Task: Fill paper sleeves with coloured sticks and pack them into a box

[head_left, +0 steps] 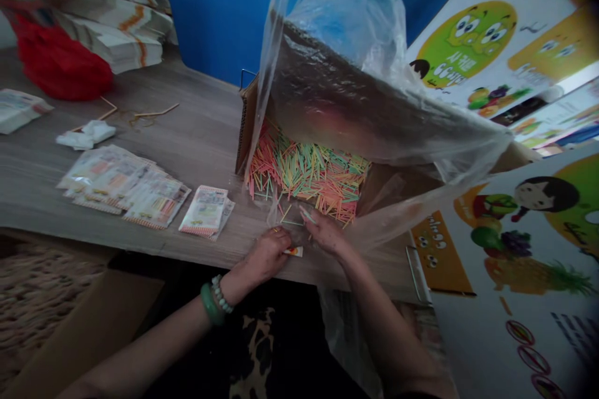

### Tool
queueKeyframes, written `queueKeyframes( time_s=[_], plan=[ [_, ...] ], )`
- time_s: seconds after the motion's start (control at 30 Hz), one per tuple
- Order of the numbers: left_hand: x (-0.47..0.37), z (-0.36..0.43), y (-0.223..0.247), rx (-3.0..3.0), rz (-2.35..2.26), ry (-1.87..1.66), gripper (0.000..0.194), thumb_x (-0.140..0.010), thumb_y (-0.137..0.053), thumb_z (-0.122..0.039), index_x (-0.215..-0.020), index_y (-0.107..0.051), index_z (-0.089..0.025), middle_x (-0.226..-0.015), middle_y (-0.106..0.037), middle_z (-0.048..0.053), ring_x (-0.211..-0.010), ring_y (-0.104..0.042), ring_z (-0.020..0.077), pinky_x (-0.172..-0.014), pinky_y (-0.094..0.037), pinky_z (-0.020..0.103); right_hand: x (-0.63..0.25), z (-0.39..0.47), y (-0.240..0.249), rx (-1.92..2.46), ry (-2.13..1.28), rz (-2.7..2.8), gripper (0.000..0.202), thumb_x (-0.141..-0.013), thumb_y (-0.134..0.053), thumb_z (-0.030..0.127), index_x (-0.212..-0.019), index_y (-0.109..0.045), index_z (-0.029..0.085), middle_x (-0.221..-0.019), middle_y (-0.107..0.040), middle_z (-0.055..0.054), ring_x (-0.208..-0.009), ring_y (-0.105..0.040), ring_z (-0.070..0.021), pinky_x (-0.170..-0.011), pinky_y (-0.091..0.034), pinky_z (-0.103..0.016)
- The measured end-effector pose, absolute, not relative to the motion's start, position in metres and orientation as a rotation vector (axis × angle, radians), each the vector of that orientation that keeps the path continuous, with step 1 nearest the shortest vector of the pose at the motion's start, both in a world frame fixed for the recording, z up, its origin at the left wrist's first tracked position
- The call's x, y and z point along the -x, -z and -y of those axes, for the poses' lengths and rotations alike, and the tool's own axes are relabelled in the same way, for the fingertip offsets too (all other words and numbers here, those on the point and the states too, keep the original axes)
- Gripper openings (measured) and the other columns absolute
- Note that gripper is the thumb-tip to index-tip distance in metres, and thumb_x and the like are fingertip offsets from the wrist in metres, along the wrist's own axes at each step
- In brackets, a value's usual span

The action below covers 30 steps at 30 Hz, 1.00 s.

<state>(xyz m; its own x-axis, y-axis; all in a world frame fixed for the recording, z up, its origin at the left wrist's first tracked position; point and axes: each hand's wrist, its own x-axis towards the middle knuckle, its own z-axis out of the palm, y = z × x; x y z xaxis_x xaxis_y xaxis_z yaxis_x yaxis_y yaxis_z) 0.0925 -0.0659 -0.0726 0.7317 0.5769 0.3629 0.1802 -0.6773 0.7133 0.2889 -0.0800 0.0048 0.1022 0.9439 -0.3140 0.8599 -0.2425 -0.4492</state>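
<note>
Bare forearms (154, 331) are pointing toward the box (248, 127). In front of it, the left hand (266, 254) is pinching a small packet (294, 251); near coloured sticks (322, 171) inside it, the right hand (325, 231) is hovering, its grip impossible to tell. Steadying the packet and handling sticks lightly should be helping.
</note>
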Motion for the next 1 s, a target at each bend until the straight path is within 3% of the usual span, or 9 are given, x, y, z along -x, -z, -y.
queueKeyframes(
  time_s=[0.17, 0.37, 0.5, 0.63, 0.7, 0.87, 1.0],
  plan=[
    [-0.091, 0.064, 0.069, -2.251, -0.596, -0.764, 0.021, -0.076, -0.055, 0.002, -0.081, -0.064, -0.017, -0.096, -0.072, 0.012, -0.096, -0.067, 0.0274, -0.09, -0.057, 0.045, -0.288, 0.066, 0.02, 1.509, -1.008, 1.353, 0.015, -0.089, -0.05, 0.036, -0.094, -0.057, 0.024, -0.091, -0.065, -0.004, -0.081, -0.061, -0.0189, -0.08, -0.051, -0.034],
    [-0.083, 0.067, 0.057, -2.033, -0.619, -0.808, 0.015, -0.084, -0.059, -0.006, -0.077, -0.064, -0.019, -0.098, -0.075, 0.009, -0.097, -0.069, 0.0235, -0.09, -0.057, 0.039, -0.265, 0.059, 0.052, 1.494, -0.807, 1.239, 0.011, -0.091, -0.049, 0.036, -0.089, -0.052, 0.026, -0.084, -0.063, -0.002, -0.083, -0.061, -0.0203, -0.088, -0.05, -0.038],
    [-0.082, 0.057, 0.039, -1.781, -0.768, -0.93, 0.023, -0.09, -0.065, -0.027, -0.068, -0.062, -0.02, -0.121, -0.073, 0.012, -0.117, -0.067, 0.0251, -0.098, -0.056, 0.04, -0.264, 0.071, 0.055, 1.499, -0.764, 1.396, 0.013, -0.094, -0.049, 0.037, -0.092, -0.055, 0.026, -0.095, -0.064, -0.004, -0.093, -0.061, -0.0218, -0.089, -0.05, -0.038],
    [-0.094, 0.038, 0.009, -1.755, -0.726, -0.915, 0.02, -0.088, -0.071, -0.037, -0.078, -0.071, -0.019, -0.15, -0.058, 0.014, -0.142, -0.051, 0.0292, -0.118, -0.041, 0.048, -0.261, 0.07, 0.06, 1.362, -0.675, 1.503, 0.026, -0.096, -0.05, 0.04, -0.115, -0.058, 0.025, -0.115, -0.067, -0.008, -0.108, -0.062, -0.0247, -0.096, -0.05, -0.042],
    [-0.102, 0.033, -0.002, -1.79, -0.671, -0.861, 0.021, -0.089, -0.07, -0.038, -0.08, -0.072, -0.019, -0.151, -0.058, 0.015, -0.145, -0.048, 0.029, -0.12, -0.038, 0.048, -0.258, 0.066, 0.066, 1.343, -0.603, 1.526, 0.028, -0.095, -0.053, 0.039, -0.118, -0.06, 0.024, -0.117, -0.067, -0.009, -0.111, -0.061, -0.0255, -0.098, -0.049, -0.043],
    [-0.12, 0.037, -0.001, -1.893, -0.675, -0.806, 0.027, -0.092, -0.066, -0.035, -0.071, -0.064, -0.018, -0.151, -0.057, 0.015, -0.147, -0.046, 0.0311, -0.117, -0.042, 0.046, -0.254, 0.056, 0.077, 1.442, -0.643, 1.498, 0.011, -0.094, -0.055, 0.03, -0.095, -0.063, 0.024, -0.097, -0.064, -0.005, -0.095, -0.059, -0.0207, -0.089, -0.051, -0.037],
    [-0.128, 0.038, 0.011, -1.922, -0.759, -0.789, 0.016, -0.093, -0.061, -0.025, -0.082, -0.069, -0.018, -0.134, -0.069, 0.014, -0.142, -0.051, 0.0319, -0.116, -0.043, 0.049, -0.251, 0.051, 0.069, 1.415, -0.772, 1.383, 0.007, -0.092, -0.057, 0.024, -0.087, -0.062, 0.024, -0.099, -0.063, -0.003, -0.097, -0.058, -0.0188, -0.094, -0.049, -0.035]
  ],
)
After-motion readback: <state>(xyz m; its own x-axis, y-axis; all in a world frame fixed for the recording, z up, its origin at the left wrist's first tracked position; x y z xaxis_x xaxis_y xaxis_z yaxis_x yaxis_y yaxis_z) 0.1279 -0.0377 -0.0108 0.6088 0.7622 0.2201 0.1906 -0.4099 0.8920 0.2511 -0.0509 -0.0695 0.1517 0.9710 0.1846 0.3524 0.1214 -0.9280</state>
